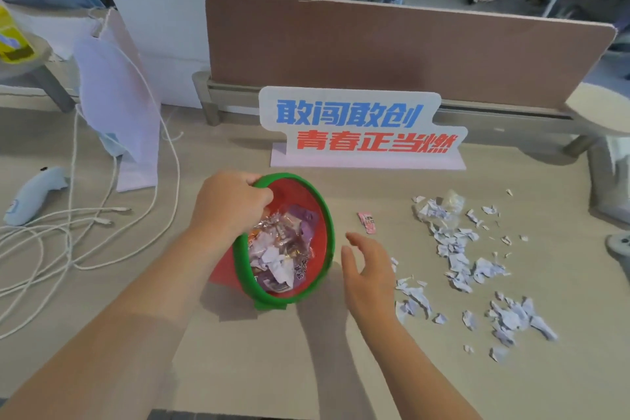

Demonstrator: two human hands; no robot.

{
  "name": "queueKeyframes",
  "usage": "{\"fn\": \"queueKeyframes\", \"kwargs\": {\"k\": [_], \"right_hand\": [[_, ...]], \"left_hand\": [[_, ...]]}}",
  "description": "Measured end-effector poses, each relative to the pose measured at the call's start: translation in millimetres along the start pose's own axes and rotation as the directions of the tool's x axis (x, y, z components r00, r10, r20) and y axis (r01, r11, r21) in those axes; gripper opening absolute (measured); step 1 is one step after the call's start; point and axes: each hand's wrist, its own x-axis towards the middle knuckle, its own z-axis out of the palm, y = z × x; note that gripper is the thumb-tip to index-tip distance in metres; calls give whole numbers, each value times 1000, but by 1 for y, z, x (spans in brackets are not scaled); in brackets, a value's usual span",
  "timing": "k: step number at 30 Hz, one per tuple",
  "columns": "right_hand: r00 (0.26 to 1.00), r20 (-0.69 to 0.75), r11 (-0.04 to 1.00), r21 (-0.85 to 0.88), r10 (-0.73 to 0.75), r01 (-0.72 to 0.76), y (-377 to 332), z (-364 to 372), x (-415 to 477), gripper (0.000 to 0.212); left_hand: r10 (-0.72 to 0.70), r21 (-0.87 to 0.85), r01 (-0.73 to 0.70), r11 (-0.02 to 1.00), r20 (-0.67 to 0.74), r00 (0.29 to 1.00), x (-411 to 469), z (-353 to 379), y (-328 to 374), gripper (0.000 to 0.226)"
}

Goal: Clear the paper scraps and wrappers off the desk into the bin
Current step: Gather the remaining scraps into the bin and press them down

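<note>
A small red bin (317, 215) with a green rim is tilted toward me on the desk, holding paper scraps and shiny wrappers. My left hand (228, 204) grips its rim at the far left. Just to the bin's right my right hand (368, 269) hovers with fingers spread and nothing in it. A pink wrapper (366, 222) lies on the desk beyond that hand. Several torn white paper scraps (460, 249) are scattered to the right, with a crumpled clear wrapper (451, 203) at their far end.
A standing sign with blue and red characters (361, 126) is behind the bin, in front of a brown divider (392, 51). White cables (68, 242) and a grey handheld device (32, 194) lie at left. A pale paper bag (119, 99) stands at back left.
</note>
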Motion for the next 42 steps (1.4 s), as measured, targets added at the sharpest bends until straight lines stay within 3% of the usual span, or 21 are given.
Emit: {"fn": "queueKeyframes", "kwargs": {"k": [4,8,17,24,28,32,35,40,42], "right_hand": [[973,-72,922,-311,220,-231,74,-24,-34,60],[954,-39,773,-577,298,-265,107,-15,-61,101],[969,-92,764,-600,228,-237,118,2,-14,105],[992,25,761,-644,127,-81,118,7,31,93],[995,70,761,-649,66,-4,113,18,60,88],[988,148,749,-660,49,61,108,26,95,78],[981,195,718,-684,9,129,109,33,118,58],[917,272,763,-512,-291,394,117,39,137,31],[893,305,747,-493,-331,446,116,37,144,26]], "left_hand": [[32,-16,-32,999,-9,999,-6,4,0,21],[60,-19,-61,998,-30,998,-15,8,-4,20],[15,-124,-21,992,-52,999,-17,3,-6,26],[-27,-141,19,990,-53,998,-11,1,-5,25],[-85,-176,75,981,-50,995,-5,-2,-5,39],[-100,-131,94,987,-45,994,0,0,0,28],[-96,-62,93,994,-45,994,6,3,6,22],[-132,-17,132,991,-12,991,21,8,19,27],[-144,6,144,990,0,990,27,9,23,23]]}}
